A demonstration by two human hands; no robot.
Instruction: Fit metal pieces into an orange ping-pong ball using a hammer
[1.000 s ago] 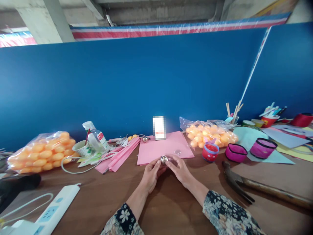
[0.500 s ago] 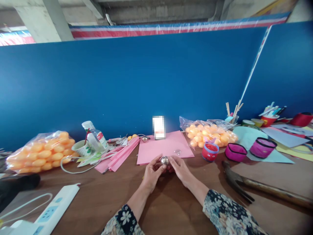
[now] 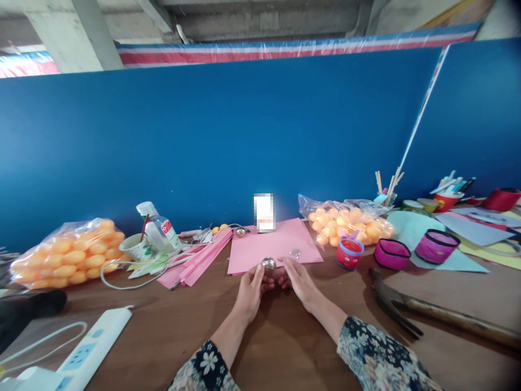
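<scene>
A shiny silver ball [image 3: 269, 264] sits at the fingertips of the left hand [image 3: 250, 290], which is closed around it, just before the pink paper [image 3: 280, 247]. The right hand [image 3: 301, 282] curls loosely close beside (whether it grips anything, I cannot tell). On the worktop [image 3: 280, 347], a hammer [image 3: 443, 312] lies to the right.

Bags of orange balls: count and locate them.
2. One bag lies on the left, beside the patterned cup; the other bag lies right of the pink paper, beyond the right hand. No others show.
</scene>
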